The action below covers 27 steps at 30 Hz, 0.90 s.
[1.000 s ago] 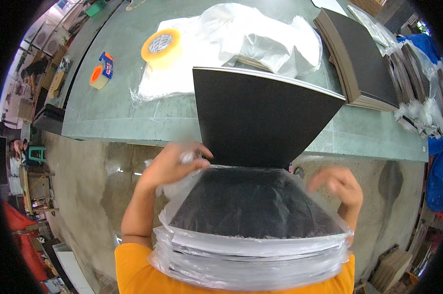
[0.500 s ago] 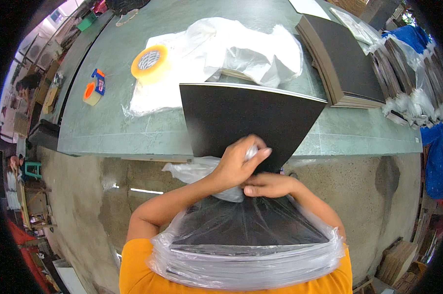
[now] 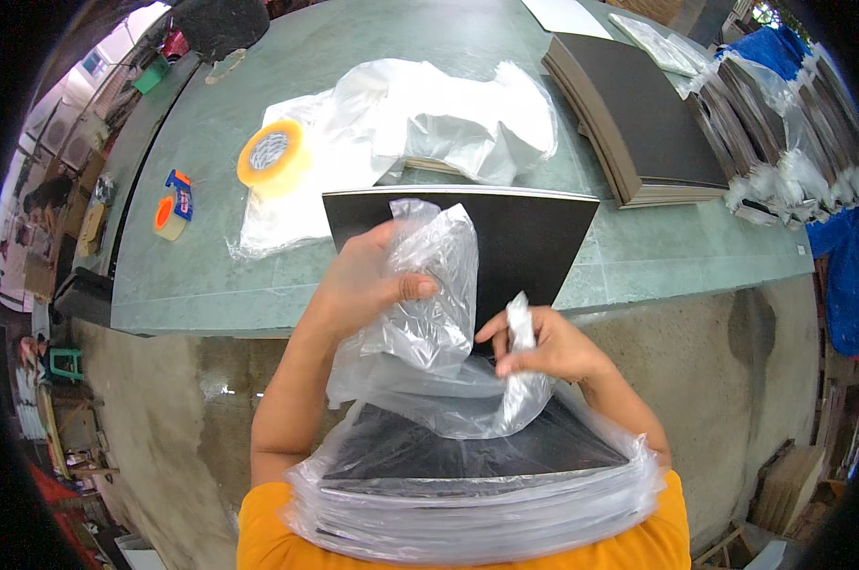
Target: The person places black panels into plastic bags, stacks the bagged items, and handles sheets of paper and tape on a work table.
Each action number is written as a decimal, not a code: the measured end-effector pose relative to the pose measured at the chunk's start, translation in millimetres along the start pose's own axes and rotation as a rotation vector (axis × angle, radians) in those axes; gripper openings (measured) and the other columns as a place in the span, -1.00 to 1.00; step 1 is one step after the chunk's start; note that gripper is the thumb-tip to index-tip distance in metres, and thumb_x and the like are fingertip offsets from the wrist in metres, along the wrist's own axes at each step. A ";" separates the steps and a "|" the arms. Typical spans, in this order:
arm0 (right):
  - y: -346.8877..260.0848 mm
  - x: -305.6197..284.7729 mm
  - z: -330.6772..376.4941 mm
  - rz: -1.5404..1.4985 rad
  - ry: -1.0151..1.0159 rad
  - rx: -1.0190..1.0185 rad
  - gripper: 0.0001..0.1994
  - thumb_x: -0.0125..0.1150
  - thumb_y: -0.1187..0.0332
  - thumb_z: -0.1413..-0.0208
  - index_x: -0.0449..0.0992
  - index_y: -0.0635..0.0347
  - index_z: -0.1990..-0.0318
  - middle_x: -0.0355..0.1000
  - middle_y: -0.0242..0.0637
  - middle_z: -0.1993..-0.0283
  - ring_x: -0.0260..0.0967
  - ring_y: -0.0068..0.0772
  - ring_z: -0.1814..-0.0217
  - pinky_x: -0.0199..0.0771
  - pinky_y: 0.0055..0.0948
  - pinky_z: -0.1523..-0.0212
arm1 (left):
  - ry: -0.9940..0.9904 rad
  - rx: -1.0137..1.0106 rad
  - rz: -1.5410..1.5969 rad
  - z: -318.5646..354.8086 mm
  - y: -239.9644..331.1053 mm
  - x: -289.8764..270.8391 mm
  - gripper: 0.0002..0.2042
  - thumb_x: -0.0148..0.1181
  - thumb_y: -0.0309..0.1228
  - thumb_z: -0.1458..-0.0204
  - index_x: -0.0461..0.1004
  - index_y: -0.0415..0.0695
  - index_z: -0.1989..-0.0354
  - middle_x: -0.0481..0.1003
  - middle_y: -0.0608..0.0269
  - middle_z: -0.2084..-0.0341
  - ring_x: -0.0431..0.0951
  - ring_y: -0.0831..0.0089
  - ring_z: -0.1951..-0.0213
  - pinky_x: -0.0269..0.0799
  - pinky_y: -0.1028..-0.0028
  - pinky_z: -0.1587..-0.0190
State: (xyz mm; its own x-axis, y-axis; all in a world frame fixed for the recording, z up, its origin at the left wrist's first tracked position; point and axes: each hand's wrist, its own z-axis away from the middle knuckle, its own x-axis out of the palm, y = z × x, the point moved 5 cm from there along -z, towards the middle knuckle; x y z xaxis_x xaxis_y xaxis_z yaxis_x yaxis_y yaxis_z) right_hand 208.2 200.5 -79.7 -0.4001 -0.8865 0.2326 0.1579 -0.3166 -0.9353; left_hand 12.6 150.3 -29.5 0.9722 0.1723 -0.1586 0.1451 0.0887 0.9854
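A clear plastic bag (image 3: 429,404) wraps a stack of black boards (image 3: 477,446) close against my body. Its loose mouth is bunched up between my hands. My left hand (image 3: 372,275) is closed on a crumpled, raised part of the bag, thumb in front. Lower and to the right, my right hand (image 3: 548,347) pinches a twisted strand of the same plastic between thumb and fingers. Behind both hands a black panel (image 3: 534,237) with a pale far edge reaches over the table edge; its lower part is hidden by the bag and hands.
On the green table (image 3: 657,256) lie white plastic sheeting (image 3: 353,123), a large yellowish tape roll (image 3: 301,180) and a small tape dispenser (image 3: 176,204). To the right are a stack of black boards (image 3: 638,114) and several plastic-wrapped bundles (image 3: 781,133). A green stool (image 3: 66,363) stands at left.
My hands have moved apart. The left went up and left, lifting the bunched plastic; the right moved slightly right and up, drawing a strand of it. The view has shifted a little.
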 end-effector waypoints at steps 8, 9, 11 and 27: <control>-27.9 1.2 -11.5 0.098 0.335 -0.457 -0.61 -0.04 0.04 -0.05 0.35 0.22 0.19 0.24 -0.41 0.39 0.16 -0.62 0.34 0.18 -0.63 0.34 | -0.608 -0.083 0.189 20.3 -34.2 92.6 -0.38 0.28 -0.26 0.23 0.18 -0.24 -0.02 0.30 0.16 0.11 0.28 0.42 0.06 0.18 0.42 0.02; -30.4 1.3 -9.4 0.185 0.358 -0.506 -0.62 0.06 0.10 0.00 0.34 0.23 0.17 0.24 -0.38 0.36 0.18 -0.60 0.29 0.21 -0.61 0.32 | -0.554 -0.164 0.160 17.9 -37.8 89.4 -0.40 0.29 -0.30 0.25 0.20 -0.25 0.00 0.33 0.17 0.14 0.30 0.43 0.08 0.21 0.43 0.04; -28.7 -0.3 -4.8 0.146 0.395 -0.480 -0.56 0.24 0.23 0.15 0.30 0.27 0.13 0.26 -0.32 0.29 0.22 -0.57 0.22 0.27 -0.59 0.29 | -0.364 -0.215 0.087 10.3 -35.4 69.1 -0.45 0.31 -0.31 0.27 0.26 -0.24 0.08 0.38 0.21 0.24 0.36 0.46 0.17 0.27 0.47 0.13; -47.0 -12.0 21.7 0.378 0.267 -0.279 -0.71 0.35 0.28 0.28 0.46 0.29 0.43 0.35 -0.39 0.52 0.21 -0.62 0.49 0.21 -0.61 0.46 | 0.171 0.192 -0.280 8.7 -17.3 7.5 -0.65 0.22 -0.21 0.21 0.42 -0.26 0.37 0.46 0.19 0.55 0.44 0.44 0.53 0.31 0.49 0.44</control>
State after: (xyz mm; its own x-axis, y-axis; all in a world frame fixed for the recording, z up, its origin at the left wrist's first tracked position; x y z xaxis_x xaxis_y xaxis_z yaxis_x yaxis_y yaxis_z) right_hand 225.1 218.7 -32.8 -0.5833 -0.7930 -0.1757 0.1041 0.1415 -0.9845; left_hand 19.0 141.5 -47.2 0.8476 0.3305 -0.4152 0.4484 -0.0275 0.8934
